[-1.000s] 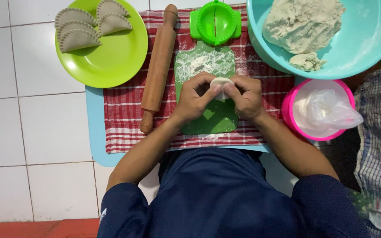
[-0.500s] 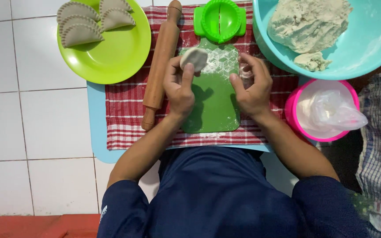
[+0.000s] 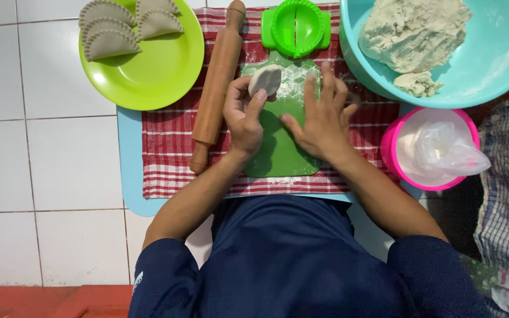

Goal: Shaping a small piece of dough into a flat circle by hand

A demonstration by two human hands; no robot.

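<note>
Small flattened disc of pale dough [image 3: 264, 80] sits pinched in the left hand [image 3: 244, 115], fingertips and thumb closed around its edge, held just above the top part of the green plastic cutting board [image 3: 281, 150]. Largest to smallest around it: white tiled floor [image 3: 36, 165]; red-and-white checked cloth [image 3: 169, 147] spread over a light blue mat [image 3: 129, 171]; big light blue plastic bowl [image 3: 502, 53] at top right holding a lump of pale dough [image 3: 413, 32]; lime green round plate [image 3: 160, 70] at top left with four folded crimped dumplings [image 3: 110, 41]; pink round container [image 3: 391, 147] with a clear plastic bag [image 3: 443, 150] in it, right of the board; wooden rolling pin [image 3: 216, 82] lying just left of the left hand; green round dumpling press [image 3: 295, 26] above the board. Right hand [image 3: 322, 121] open, fingers spread flat on the floured board, gripping nothing.
</note>
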